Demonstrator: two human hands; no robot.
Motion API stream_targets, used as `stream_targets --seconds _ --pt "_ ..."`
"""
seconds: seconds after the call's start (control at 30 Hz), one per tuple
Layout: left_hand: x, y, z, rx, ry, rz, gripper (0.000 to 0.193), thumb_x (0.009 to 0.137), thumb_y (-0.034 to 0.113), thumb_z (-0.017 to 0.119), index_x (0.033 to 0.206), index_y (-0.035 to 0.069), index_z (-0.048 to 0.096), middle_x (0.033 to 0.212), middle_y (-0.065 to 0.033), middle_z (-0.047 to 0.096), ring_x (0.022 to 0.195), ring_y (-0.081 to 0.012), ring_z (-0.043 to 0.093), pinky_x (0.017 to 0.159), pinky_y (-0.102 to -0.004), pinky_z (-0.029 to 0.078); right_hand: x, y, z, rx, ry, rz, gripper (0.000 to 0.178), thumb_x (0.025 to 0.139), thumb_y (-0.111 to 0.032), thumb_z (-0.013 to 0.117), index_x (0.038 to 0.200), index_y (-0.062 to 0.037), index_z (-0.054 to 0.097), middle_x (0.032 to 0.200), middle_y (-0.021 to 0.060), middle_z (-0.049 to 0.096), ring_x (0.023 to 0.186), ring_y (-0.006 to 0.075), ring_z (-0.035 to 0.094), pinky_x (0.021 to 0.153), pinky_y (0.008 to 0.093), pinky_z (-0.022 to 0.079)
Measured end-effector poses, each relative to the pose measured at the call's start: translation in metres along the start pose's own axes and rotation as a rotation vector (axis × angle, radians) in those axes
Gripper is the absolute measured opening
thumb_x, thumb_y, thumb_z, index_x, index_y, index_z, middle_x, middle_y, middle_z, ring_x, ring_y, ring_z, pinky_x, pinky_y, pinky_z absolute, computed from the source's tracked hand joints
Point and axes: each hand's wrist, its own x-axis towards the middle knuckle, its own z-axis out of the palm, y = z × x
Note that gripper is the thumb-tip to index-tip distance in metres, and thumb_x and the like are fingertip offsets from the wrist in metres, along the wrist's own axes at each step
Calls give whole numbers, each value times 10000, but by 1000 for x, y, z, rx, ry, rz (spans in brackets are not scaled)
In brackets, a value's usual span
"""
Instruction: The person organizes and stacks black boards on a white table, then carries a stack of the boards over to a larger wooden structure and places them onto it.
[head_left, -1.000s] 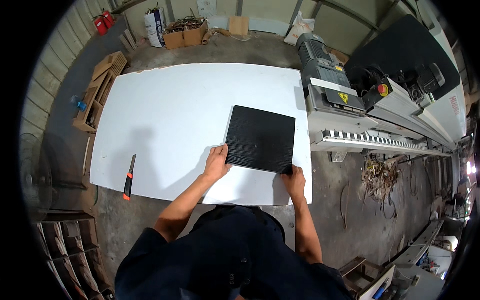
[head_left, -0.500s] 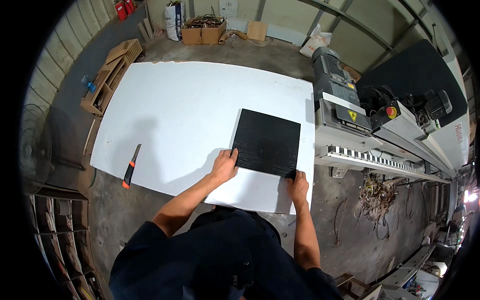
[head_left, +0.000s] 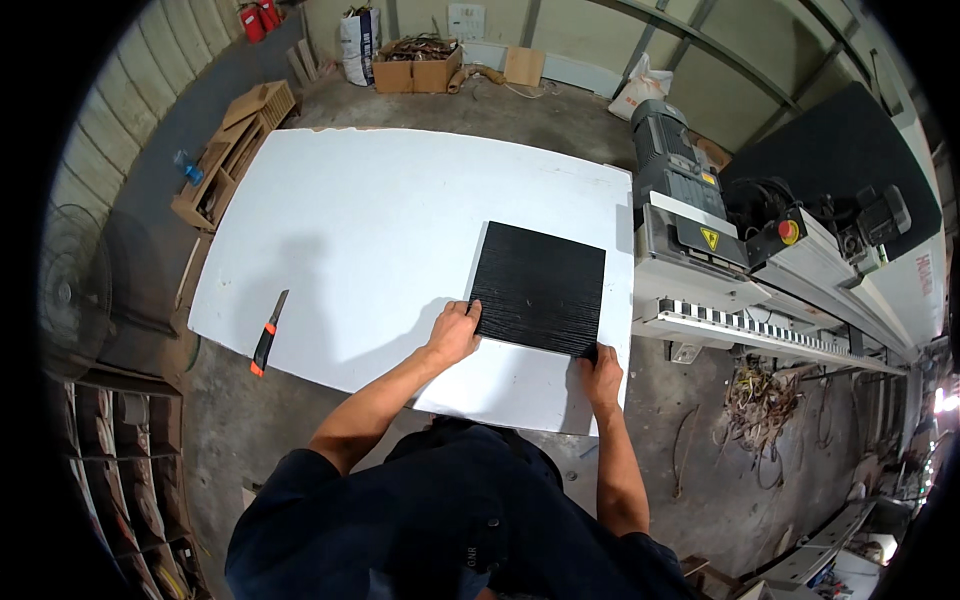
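Observation:
A black, near-square panel with a grooved, wood-grain surface [head_left: 540, 287] lies on the white board tabletop [head_left: 370, 220], towards its right end. My left hand [head_left: 456, 331] grips the panel's near left corner, fingers bent at the edge. At the near right corner, my right hand [head_left: 601, 377] closes on the panel with thumb and fingers. A utility knife [head_left: 267, 338] with an orange and black handle rests near the table's front left edge, blade pointing away from me, apart from both hands.
Right of the table stands an edge-processing machine with a grey motor [head_left: 672, 155], a red stop button [head_left: 788, 232] and a conveyor track [head_left: 760, 330]. A wooden rack [head_left: 225, 160] is at the left. Beyond the table are a cardboard box of scraps [head_left: 415, 72] and sacks. Tangled strips [head_left: 757, 400] litter the floor.
The whole view has shifted slightly. Both hands keep their hold on the black panel's near corners, and the panel stays in place on the table.

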Motion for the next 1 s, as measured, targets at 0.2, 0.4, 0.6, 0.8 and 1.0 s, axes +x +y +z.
stream_targets --seconds 0.2,0.4,0.6,0.8,1.0 --pt "-3 -3 0 -17 9 23 611 674 66 690 1223 -117 493 1069 -284 565 990 -406 535 865 -429 477 -1 -5 0 25 -9 64 391 712 -96 677 1067 25 571 946 224 595 862 409 582 744 440 484" --pt "-11 -2 1 -131 111 20 624 685 60 685 1258 -79 479 1141 -272 521 1040 -403 498 903 -432 445 -4 0 0 61 16 67 399 717 -92 684 1083 23 571 952 205 601 860 366 600 745 413 489" --pt "-14 -5 3 -193 145 15 592 703 30 666 1259 -65 486 1147 -247 522 1041 -389 496 899 -423 446 -5 8 2 118 -7 114 397 716 -108 720 1068 22 589 910 167 631 805 291 630 742 356 497" --pt "-13 -6 6 -155 121 9 595 704 28 664 1265 -60 487 1125 -231 527 1033 -375 499 892 -411 449 -6 13 7 127 51 81 382 713 -116 733 1041 21 593 849 147 640 753 260 630 703 341 500" --pt "-14 -9 10 -136 129 40 591 699 24 644 1262 -57 484 1111 -220 524 1022 -367 500 888 -413 449 -7 11 7 150 54 113 367 701 -110 744 1010 18 593 784 119 616 688 233 592 663 331 487"
